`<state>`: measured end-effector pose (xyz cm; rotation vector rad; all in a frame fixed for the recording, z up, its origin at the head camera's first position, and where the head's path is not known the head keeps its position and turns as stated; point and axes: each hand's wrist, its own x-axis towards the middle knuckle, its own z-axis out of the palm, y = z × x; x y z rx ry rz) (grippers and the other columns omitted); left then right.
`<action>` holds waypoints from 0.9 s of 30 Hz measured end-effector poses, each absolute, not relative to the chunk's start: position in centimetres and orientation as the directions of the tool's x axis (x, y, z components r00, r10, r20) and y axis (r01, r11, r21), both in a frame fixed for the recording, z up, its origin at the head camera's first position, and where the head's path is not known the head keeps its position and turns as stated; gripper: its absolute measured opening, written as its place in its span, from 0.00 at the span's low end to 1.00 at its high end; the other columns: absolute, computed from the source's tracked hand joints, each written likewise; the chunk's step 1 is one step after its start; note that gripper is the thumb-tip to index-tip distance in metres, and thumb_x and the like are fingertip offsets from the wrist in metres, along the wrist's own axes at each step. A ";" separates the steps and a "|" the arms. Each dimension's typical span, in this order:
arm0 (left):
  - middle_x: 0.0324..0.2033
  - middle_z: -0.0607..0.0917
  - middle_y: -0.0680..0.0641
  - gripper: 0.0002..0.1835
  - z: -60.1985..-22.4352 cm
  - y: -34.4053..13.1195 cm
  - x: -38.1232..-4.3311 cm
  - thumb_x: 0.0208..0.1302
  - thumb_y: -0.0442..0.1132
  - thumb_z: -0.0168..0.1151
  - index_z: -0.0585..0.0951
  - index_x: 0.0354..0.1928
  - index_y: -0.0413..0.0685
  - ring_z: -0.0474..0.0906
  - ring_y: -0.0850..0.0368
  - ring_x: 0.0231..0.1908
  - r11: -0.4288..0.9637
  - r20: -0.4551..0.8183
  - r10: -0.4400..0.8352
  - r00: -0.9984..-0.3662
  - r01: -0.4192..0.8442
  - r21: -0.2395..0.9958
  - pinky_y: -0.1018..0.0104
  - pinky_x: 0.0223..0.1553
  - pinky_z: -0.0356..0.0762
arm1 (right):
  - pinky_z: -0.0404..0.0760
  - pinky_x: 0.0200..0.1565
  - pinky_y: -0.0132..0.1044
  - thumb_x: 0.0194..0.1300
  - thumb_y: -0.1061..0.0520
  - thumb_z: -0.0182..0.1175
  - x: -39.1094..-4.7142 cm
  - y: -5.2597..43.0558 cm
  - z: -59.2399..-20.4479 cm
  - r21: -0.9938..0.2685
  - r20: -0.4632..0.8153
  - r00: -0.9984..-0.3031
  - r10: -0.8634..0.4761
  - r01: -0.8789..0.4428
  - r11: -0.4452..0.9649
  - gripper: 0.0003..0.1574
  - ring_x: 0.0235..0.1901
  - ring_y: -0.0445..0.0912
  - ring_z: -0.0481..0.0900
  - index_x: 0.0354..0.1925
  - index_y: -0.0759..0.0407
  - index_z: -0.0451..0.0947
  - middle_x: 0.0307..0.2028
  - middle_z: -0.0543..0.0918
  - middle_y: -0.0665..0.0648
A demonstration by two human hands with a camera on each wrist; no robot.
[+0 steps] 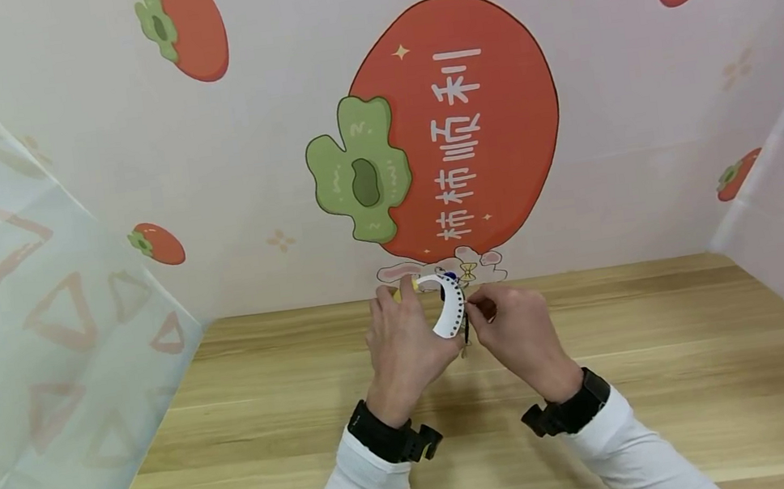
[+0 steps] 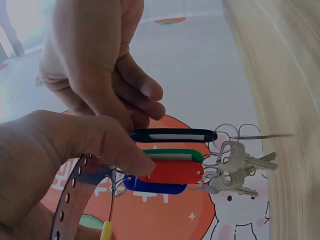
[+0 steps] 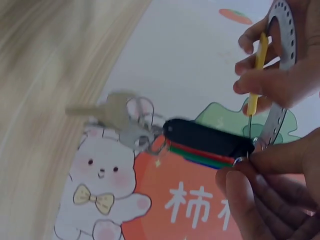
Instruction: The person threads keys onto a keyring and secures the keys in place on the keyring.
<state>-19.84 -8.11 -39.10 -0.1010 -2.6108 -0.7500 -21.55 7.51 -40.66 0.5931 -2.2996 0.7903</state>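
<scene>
My left hand (image 1: 404,345) grips a white curved strip (image 1: 451,309) with a row of small holes along its edge. Metal rings at the strip carry a black key tag (image 2: 175,135), a green tag (image 2: 198,155), a red tag (image 2: 175,172) and a blue tag (image 2: 157,187). The left thumb overlaps the red one. Several silver keys (image 2: 235,165) dangle from their far ends. With thumb and finger, my right hand (image 1: 521,335) pinches the small ring at the black tag's end, partly hidden by the fingertips. A slim yellow piece (image 3: 258,75) hangs beside the left fingers.
Both hands are above a wooden table (image 1: 276,438), near its back edge. Behind it stands a pale backdrop (image 1: 262,146) printed with red persimmons and a white rabbit. Each wrist wears a black camera strap (image 1: 386,437).
</scene>
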 end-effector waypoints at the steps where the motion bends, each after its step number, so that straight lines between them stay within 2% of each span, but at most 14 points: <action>1: 0.51 0.74 0.31 0.52 -39.1 -8.1 -19.8 0.34 0.49 0.85 0.73 0.64 0.38 0.74 0.38 0.46 0.850 0.415 -0.051 -0.909 0.179 0.496 0.42 0.33 0.81 | 0.83 0.26 0.39 0.57 0.66 0.73 -21.5 7.4 -40.6 -0.419 0.666 -0.725 -0.177 -0.560 0.715 0.03 0.22 0.45 0.84 0.31 0.65 0.87 0.24 0.86 0.56; 5: 0.53 0.74 0.31 0.52 -39.1 -7.9 -19.8 0.35 0.51 0.85 0.72 0.65 0.38 0.74 0.37 0.47 0.849 0.418 -0.066 -0.906 0.169 0.501 0.42 0.34 0.81 | 0.81 0.26 0.40 0.59 0.64 0.71 -21.5 7.3 -40.6 -0.521 0.614 -0.783 -0.099 -0.496 0.695 0.02 0.21 0.44 0.83 0.30 0.64 0.87 0.23 0.86 0.55; 10: 0.52 0.74 0.31 0.53 -39.2 -7.7 -19.7 0.36 0.51 0.84 0.72 0.66 0.37 0.74 0.37 0.46 0.857 0.436 -0.061 -0.898 0.177 0.484 0.43 0.34 0.81 | 0.80 0.24 0.40 0.59 0.66 0.70 -21.4 7.3 -40.5 -0.545 0.616 -0.783 -0.088 -0.504 0.670 0.02 0.21 0.45 0.83 0.30 0.66 0.87 0.23 0.85 0.56; 14: 0.50 0.75 0.32 0.54 -39.2 -7.7 -19.7 0.34 0.50 0.85 0.72 0.66 0.37 0.74 0.37 0.46 0.853 0.439 -0.049 -0.897 0.191 0.485 0.43 0.35 0.80 | 0.81 0.24 0.41 0.58 0.68 0.70 -21.5 7.5 -40.6 -0.497 0.653 -0.746 -0.127 -0.549 0.672 0.02 0.20 0.45 0.83 0.29 0.66 0.87 0.22 0.86 0.57; 17: 0.48 0.75 0.33 0.55 -39.3 -7.6 -19.6 0.32 0.52 0.87 0.72 0.65 0.36 0.74 0.38 0.46 0.853 0.435 -0.037 -0.900 0.199 0.483 0.44 0.35 0.80 | 0.80 0.23 0.40 0.56 0.70 0.71 -21.6 7.7 -40.7 -0.420 0.687 -0.705 -0.174 -0.581 0.697 0.03 0.19 0.45 0.82 0.28 0.65 0.87 0.22 0.85 0.56; 21: 0.46 0.75 0.35 0.54 -39.3 -7.6 -19.6 0.33 0.53 0.86 0.72 0.64 0.36 0.74 0.40 0.45 0.867 0.429 -0.013 -0.903 0.203 0.455 0.45 0.35 0.80 | 0.79 0.23 0.39 0.53 0.72 0.72 -21.6 7.8 -40.7 -0.312 0.716 -0.653 -0.246 -0.615 0.724 0.06 0.19 0.45 0.82 0.26 0.64 0.86 0.22 0.85 0.55; 27: 0.47 0.75 0.35 0.55 -39.3 -7.5 -19.6 0.34 0.50 0.85 0.71 0.67 0.35 0.73 0.40 0.46 0.878 0.406 0.001 -0.914 0.195 0.436 0.45 0.36 0.81 | 0.78 0.23 0.39 0.51 0.74 0.69 -21.4 7.7 -40.6 -0.263 0.713 -0.640 -0.287 -0.623 0.737 0.08 0.19 0.44 0.81 0.25 0.64 0.85 0.21 0.84 0.54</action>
